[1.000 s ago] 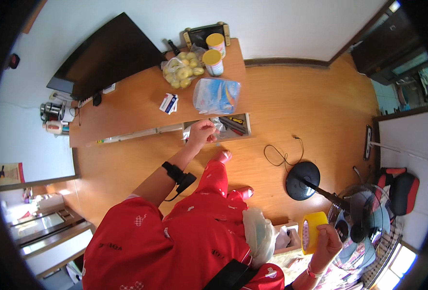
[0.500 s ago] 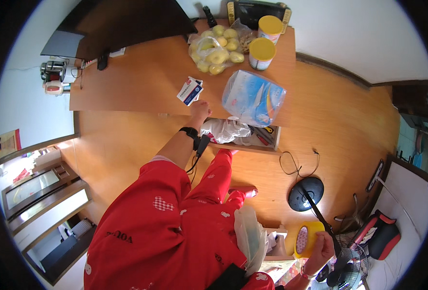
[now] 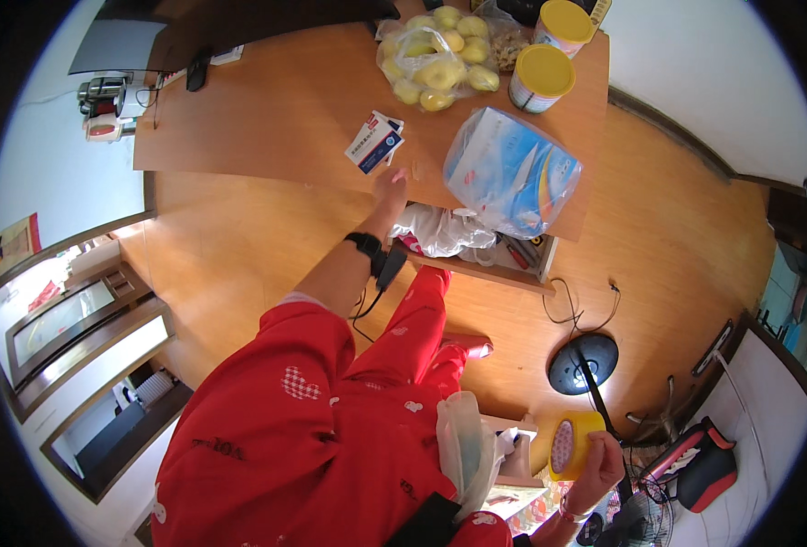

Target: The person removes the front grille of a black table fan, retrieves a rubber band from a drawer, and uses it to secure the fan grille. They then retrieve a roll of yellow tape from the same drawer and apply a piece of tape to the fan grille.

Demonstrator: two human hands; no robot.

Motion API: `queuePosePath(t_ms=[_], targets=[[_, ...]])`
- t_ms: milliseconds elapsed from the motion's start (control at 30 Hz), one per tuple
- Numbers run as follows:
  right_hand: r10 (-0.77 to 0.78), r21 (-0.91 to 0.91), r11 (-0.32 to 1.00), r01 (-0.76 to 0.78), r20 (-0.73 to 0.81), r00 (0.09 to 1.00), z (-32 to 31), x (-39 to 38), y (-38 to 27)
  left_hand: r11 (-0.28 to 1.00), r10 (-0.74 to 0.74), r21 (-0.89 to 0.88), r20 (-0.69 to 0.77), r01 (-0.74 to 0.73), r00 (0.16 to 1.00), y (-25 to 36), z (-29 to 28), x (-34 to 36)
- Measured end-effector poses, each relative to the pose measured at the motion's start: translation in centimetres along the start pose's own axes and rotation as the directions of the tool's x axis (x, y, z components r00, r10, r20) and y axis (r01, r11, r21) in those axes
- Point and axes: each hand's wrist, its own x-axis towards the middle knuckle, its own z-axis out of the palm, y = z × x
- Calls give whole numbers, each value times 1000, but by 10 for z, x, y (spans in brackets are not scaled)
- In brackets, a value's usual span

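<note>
My right hand (image 3: 602, 469) is closed on a wide roll of yellow tape (image 3: 588, 444) with a pink patterned core, held at the lower right. My left hand (image 3: 389, 193) reaches to the front edge of the brown desk (image 3: 267, 118), its fingers partly stretched and nothing visible in them. Small white and blue boxes (image 3: 375, 146) lie on the desk just beyond its fingertips. Beside that hand, a pulled-out drawer (image 3: 486, 266) holds a crumpled white plastic bag (image 3: 435, 230) and several tools (image 3: 520, 252).
A plastic-wrapped blue and white pack (image 3: 513, 171) sits at the desk's front right. Behind it are bagged yellow fruit (image 3: 435, 68) and two yellow-lidded tins (image 3: 542, 80). On the floor are a round black base (image 3: 583, 363) and a loose cable (image 3: 568, 314). A second drawer (image 3: 517, 456) stands near my legs.
The view has shifted, so the desk and its things sit higher and farther right. My left hand's fingers look less curled. The right hand still holds the tape roll.
</note>
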Motion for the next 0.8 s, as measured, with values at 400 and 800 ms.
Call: queuePosePath(t_ms=[400,800], targets=[[-14,-13,1000,14,-30,999,-3,-15,37,189,-673,-485,569,854,472,48,23,-191],[193,153,970,-189,-9,981,-5,-27,23,657,-324,-196,798,728,508,105,9,-154]])
